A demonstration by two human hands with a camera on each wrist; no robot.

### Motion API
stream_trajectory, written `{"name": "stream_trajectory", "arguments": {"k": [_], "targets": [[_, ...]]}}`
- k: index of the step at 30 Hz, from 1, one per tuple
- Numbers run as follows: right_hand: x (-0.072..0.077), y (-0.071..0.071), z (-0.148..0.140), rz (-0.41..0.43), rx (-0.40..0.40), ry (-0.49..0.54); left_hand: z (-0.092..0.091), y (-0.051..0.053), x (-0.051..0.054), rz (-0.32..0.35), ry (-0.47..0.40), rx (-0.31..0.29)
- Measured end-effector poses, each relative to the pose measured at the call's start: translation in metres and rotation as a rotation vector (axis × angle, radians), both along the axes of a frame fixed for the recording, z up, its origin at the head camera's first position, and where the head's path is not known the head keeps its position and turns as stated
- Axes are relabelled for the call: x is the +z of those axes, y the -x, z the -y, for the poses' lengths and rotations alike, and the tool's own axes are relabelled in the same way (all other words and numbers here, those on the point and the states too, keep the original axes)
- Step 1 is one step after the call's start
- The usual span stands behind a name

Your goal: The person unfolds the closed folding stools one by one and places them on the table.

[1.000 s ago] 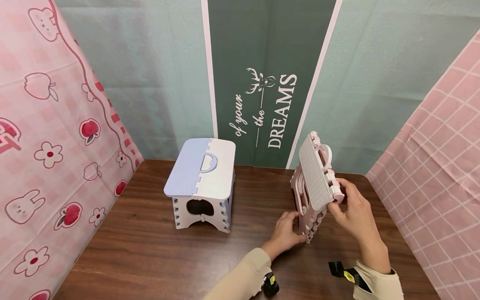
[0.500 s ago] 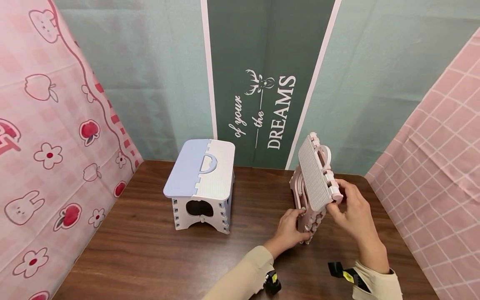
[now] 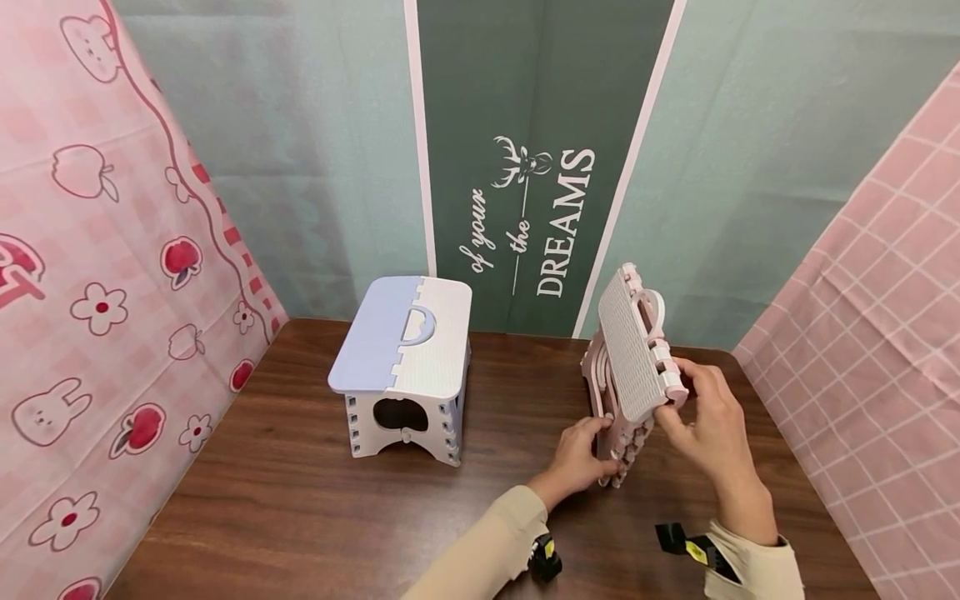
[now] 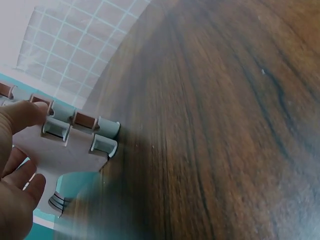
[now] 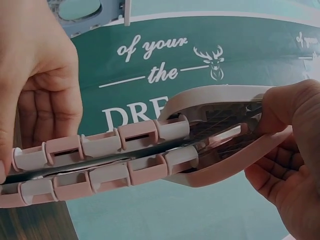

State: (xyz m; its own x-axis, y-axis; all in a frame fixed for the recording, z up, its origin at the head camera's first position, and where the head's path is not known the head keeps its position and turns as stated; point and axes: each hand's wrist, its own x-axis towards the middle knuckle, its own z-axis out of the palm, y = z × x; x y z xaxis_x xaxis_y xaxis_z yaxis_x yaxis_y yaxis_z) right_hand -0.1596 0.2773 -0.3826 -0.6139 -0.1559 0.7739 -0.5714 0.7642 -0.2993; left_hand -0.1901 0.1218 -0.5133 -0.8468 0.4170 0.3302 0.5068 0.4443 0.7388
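A pink and white folding stool (image 3: 633,350) stands nearly folded at the table's right side, its top panels steep and almost together. My left hand (image 3: 576,460) grips the lower near leg panel. In the left wrist view the thumb lies on the hinge knuckles (image 4: 82,120), while the fingers reach through the panel's opening. My right hand (image 3: 712,425) pinches the near end of the top panels; the right wrist view has thumb and fingers around their two rims (image 5: 220,92), with a narrow gap between the panels. The stool's far side is hidden in the head view.
To the left, an unfolded blue and white stool (image 3: 401,337) stands upright on the brown wooden table (image 3: 300,517). A green curtain (image 3: 517,83) hangs behind, with pink cloths (image 3: 892,275) on both sides.
My left hand has shifted slightly right and up along the pink stool's leg panel, its fingers reaching further onto it. The right hand and both stools look the same.
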Motion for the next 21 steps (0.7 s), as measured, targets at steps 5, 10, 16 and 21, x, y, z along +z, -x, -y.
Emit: {"name": "stream_trajectory", "arguments": {"k": [5, 10, 16, 21], "targets": [[0.001, 0.0003, -0.0007, 0.005, -0.001, -0.01, 0.001, 0.0003, 0.0, 0.008, 0.003, -0.006], [-0.0006, 0.0015, -0.0004, -0.032, 0.003, -0.006, 0.0022, 0.0003, -0.0012, -0.029, 0.017, -0.009], [-0.0033, 0.0022, -0.0017, -0.03, -0.01, -0.005, 0.002, 0.0012, -0.0006, -0.016, 0.032, -0.015], [-0.004, 0.0003, -0.0028, -0.001, 0.003, 0.004, 0.0012, 0.0013, 0.0003, 0.002, 0.052, -0.011]]}}
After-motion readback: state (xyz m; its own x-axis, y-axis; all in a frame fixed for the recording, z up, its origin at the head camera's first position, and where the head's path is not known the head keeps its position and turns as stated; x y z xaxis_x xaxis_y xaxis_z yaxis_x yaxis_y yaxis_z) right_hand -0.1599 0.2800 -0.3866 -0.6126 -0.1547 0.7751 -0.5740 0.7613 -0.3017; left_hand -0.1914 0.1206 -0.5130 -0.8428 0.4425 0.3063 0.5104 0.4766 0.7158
